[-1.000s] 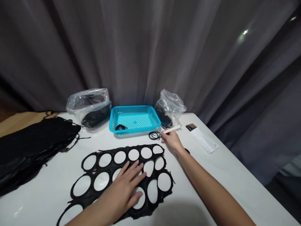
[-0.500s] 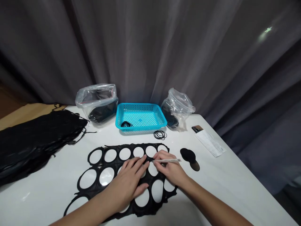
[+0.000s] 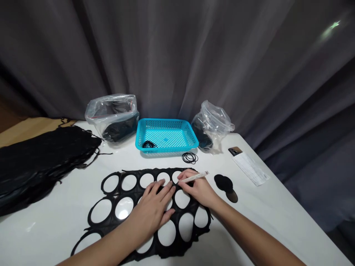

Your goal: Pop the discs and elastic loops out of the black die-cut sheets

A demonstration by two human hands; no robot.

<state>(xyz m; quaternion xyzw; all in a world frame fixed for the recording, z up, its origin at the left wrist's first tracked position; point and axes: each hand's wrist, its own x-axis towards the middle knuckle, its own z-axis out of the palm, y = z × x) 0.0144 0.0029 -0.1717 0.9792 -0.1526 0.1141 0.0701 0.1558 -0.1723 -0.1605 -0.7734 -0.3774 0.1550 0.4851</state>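
Observation:
A black sheet (image 3: 138, 214) full of rows of round holes lies flat on the white table. Pressing down on its middle is my left hand (image 3: 155, 207), fingers spread and palm down, holding nothing. My right hand (image 3: 198, 188) pinches a slim white pen-like tool (image 3: 195, 177) near the sheet's upper right. The tool slants, with its tail end up to the right. Its tip lies close to the edge of a hole in the top row; whether it is a pen or a blade cannot be made out.
Behind the sheet stand a blue basket (image 3: 166, 149), a loop bundle of black rings (image 3: 190, 157) and two clear plastic bags (image 3: 112, 107) with black contents. Overlapping dark discs (image 3: 223, 182), a phone (image 3: 235, 150) and white paper (image 3: 251, 168) lie rightward. A black pile (image 3: 41, 162) covers the left.
My right hand has shifted slightly up and left along the sheet, and the tool's tail has tilted upward. My left hand stays pressed on the sheet. The view has shifted slightly.

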